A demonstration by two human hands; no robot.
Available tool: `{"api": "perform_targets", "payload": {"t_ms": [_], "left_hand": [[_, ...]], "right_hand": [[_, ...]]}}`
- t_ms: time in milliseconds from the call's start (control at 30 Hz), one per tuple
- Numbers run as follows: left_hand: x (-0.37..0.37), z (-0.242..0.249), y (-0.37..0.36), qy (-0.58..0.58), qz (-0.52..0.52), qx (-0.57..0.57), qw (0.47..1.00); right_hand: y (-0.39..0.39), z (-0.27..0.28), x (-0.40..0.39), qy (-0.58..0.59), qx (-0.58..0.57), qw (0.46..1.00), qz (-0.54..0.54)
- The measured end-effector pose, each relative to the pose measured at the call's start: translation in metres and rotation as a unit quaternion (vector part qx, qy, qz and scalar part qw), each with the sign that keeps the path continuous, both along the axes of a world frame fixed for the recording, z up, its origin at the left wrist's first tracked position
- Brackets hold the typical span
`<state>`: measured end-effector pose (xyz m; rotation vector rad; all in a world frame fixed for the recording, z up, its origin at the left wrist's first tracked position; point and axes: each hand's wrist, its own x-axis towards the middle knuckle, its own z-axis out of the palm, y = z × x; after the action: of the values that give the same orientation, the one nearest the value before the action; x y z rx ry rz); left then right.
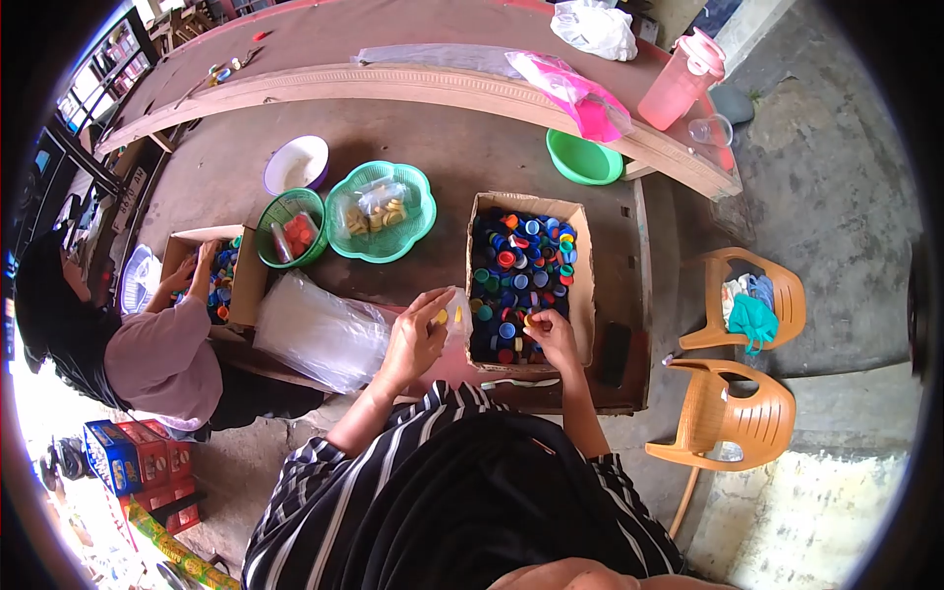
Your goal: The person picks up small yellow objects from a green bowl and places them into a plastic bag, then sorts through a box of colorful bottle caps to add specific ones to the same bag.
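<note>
In front of me a cardboard box (583, 285) holds many loose bottle caps (521, 280), mostly blue, with red, green, yellow and white ones among them. My left hand (418, 337) is closed on a clear plastic bag (457, 307) at the box's left edge. A few yellow caps show inside that bag. Over the near right part of the box, my right hand (554, 340) pinches a small yellow cap (531, 322) between its fingertips. Parts of the bag are hidden behind my left fingers.
Left of the box lie a stack of clear bags (320, 329), a green basket (339, 231) with bagged caps, and another green basket (265, 241). A co-worker (162, 364) reaches into a second box (251, 285). Orange chairs (777, 418) stand at right; a raised wooden ledge (423, 84) runs behind.
</note>
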<state>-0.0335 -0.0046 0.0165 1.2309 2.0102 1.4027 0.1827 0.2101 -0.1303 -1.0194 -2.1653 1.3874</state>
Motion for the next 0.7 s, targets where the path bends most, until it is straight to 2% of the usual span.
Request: {"api": "perform_targets", "payload": {"t_ms": [67,133,200,267,333,367,467,500,533,567,667,700], "left_hand": [[0.000,-0.004,0.000,0.007,-0.001,0.001,1.000],[-0.001,-0.005,0.002,0.007,0.000,0.000,1.000],[0.000,-0.002,0.004,-0.002,-0.002,-0.004,1.000],[0.001,-0.003,0.007,-0.006,-0.004,0.001,1.000],[0.000,-0.004,0.010,-0.006,-0.005,0.011,1.000],[-0.001,-0.004,0.011,-0.004,-0.005,0.018,1.000],[-0.007,-0.004,0.012,-0.003,0.002,0.028,1.000],[-0.010,-0.005,0.010,-0.004,0.007,0.030,1.000],[-0.014,-0.005,0.009,-0.005,0.012,0.032,0.999],[-0.019,-0.014,0.008,0.043,0.021,0.038,0.998],[-0.023,-0.003,0.003,0.009,0.046,-0.010,0.999],[-0.023,-0.002,0.002,0.001,0.047,-0.001,0.999]], "right_hand": [[-0.004,0.005,-0.008,0.053,0.027,0.998,-0.016],[-0.025,0.053,-0.024,0.108,0.064,0.992,-0.031],[-0.051,0.112,-0.044,0.198,0.160,0.967,-0.011],[-0.072,0.144,-0.057,0.226,0.169,0.959,0.014],[-0.073,0.163,-0.068,0.170,0.289,0.934,0.120],[-0.076,0.172,-0.072,0.126,0.317,0.930,0.139],[-0.052,0.153,-0.073,0.174,0.270,0.944,0.073],[-0.038,0.138,-0.071,0.177,0.224,0.958,0.032],[-0.028,0.127,-0.067,0.154,0.129,0.980,-0.011],[-0.016,0.106,-0.056,0.077,0.151,0.985,0.013],[-0.006,0.050,-0.029,-0.190,0.170,0.962,0.101],[-0.008,0.017,-0.020,-0.203,0.161,0.961,0.096]]}}
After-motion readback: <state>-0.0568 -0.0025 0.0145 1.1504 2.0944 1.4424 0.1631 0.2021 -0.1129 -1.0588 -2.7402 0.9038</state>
